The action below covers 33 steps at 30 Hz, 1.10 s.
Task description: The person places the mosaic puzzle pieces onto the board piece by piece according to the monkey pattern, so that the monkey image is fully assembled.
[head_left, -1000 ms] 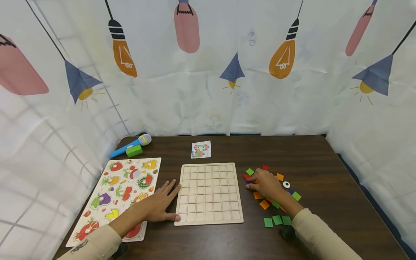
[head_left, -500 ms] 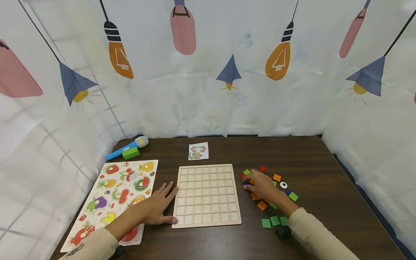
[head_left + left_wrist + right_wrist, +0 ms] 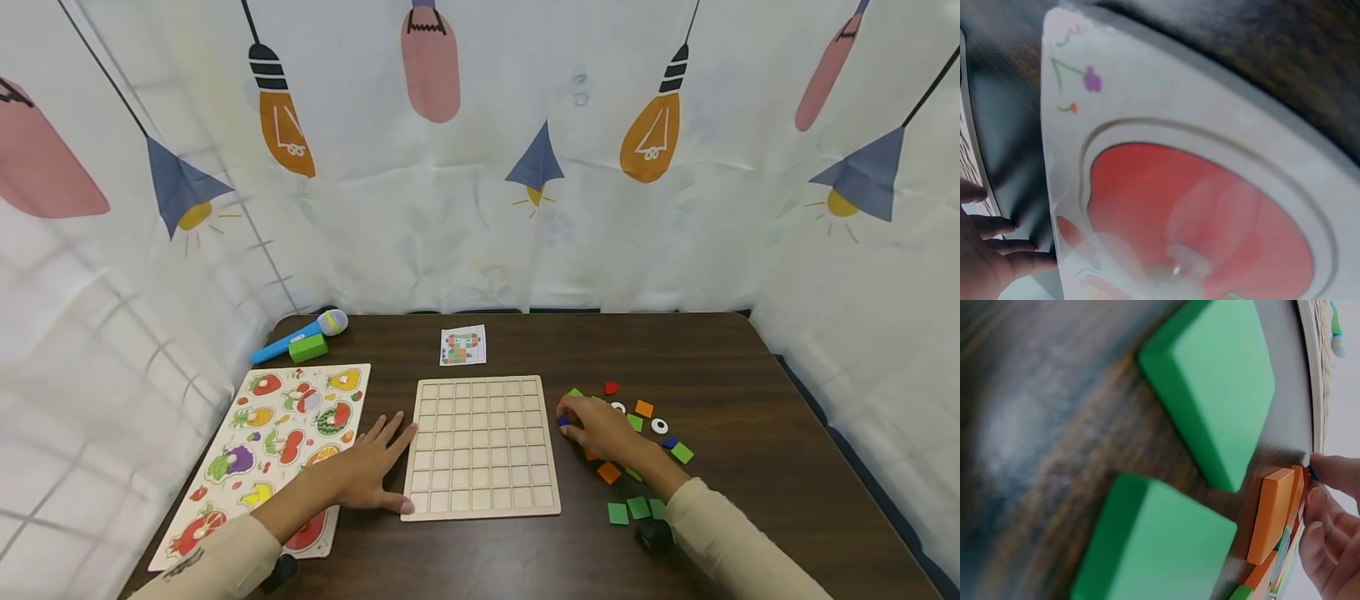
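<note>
A wooden grid board (image 3: 480,448) lies at the middle of the table. My left hand (image 3: 365,473) lies flat with spread fingers at its left side, thumb on the near left corner. To the right of the board, my right hand (image 3: 602,427) pinches a small blue piece (image 3: 564,422) between thumb and index finger. Only an edge of the blue piece (image 3: 1312,472) shows in the right wrist view. Orange tiles (image 3: 609,472) and green tiles lie around and partly under that hand. Two large-looking green tiles (image 3: 1216,381) fill the right wrist view's foreground.
A fruit puzzle board (image 3: 281,450) lies under the left forearm. Behind it are a toy microphone (image 3: 300,337) and a green block (image 3: 308,347). A printed pattern card (image 3: 462,345) lies beyond the grid board. White rings (image 3: 659,427) and a red piece (image 3: 611,387) lie at right.
My right hand has shifted slightly left toward the grid board with the blue piece at its fingertips, uncovering a white ring behind it. The left hand stays at the board's edge.
</note>
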Tool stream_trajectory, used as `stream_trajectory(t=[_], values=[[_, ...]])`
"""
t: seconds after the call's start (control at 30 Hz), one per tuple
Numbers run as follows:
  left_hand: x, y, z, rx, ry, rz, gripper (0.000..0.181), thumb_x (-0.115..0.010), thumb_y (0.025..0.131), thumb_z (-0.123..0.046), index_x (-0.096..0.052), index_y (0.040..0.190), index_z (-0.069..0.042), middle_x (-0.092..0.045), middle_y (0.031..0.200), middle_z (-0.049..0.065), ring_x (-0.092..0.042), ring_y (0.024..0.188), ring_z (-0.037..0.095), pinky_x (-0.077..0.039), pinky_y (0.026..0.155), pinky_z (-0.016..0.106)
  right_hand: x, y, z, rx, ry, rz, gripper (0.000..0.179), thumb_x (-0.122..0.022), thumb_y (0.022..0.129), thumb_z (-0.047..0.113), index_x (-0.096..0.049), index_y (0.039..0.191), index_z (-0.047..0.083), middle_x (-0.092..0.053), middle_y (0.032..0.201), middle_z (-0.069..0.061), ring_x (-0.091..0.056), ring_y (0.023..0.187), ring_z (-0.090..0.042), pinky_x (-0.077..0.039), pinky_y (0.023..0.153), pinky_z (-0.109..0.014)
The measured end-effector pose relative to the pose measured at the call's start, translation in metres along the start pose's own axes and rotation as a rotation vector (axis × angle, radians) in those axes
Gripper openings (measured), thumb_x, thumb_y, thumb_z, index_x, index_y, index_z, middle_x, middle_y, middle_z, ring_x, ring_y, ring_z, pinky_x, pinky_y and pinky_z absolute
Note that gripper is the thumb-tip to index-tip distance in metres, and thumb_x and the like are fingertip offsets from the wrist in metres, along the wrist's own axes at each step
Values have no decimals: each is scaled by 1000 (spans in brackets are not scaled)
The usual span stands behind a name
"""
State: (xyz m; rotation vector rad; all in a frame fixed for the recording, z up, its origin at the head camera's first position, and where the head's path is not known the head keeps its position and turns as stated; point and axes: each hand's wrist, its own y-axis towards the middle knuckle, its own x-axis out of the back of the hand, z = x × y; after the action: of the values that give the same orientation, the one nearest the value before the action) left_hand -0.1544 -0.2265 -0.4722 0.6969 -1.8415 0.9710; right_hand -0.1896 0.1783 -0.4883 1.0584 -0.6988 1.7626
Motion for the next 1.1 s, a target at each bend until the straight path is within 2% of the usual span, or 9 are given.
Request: stream_trajectory(t=[0.17,0.33,0.5,0.87,1.1], values=[[2,1,-2,4,-36,8,120,-71,75,-75,-21,160,-6,-12,164,30,-14,148,58,-28,109,73,3,1,0,10,21,-16,19,-69,96,17,-71,115,15,-66,91,5,-51,71,-8,-45,63,-26],[3,2,-3,11,-46,17,119,-72,75,-74,-22,160,-8,-12,164,29,-13,148,58,-26,110,73,12,2,-2,28,103,-11,21,-65,98,13,-70,119,12,-69,99,-3,-50,61,-7,-43,53,-24],[2,5,-2,14,-41,22,119,-71,74,-75,-22,160,-10,-12,165,28,-13,148,57,-26,111,73,17,5,-5,58,173,-2,22,-64,98,11,-70,119,10,-67,93,-3,-48,57,-8,-42,50,-24],[3,4,-3,27,-27,28,118,-70,74,-76,-23,160,-11,-13,165,28,-14,149,56,-27,111,71,11,16,-8,31,250,56,20,-64,99,13,-69,117,8,-63,91,-3,-46,52,-8,-41,49,-23],[3,2,-4,44,-38,30,118,-72,73,-74,-23,160,-12,-12,165,27,-13,149,56,-26,112,71,10,21,-8,66,290,78,21,-62,99,10,-68,118,6,-62,90,-2,-48,59,-9,-41,53,-23]])
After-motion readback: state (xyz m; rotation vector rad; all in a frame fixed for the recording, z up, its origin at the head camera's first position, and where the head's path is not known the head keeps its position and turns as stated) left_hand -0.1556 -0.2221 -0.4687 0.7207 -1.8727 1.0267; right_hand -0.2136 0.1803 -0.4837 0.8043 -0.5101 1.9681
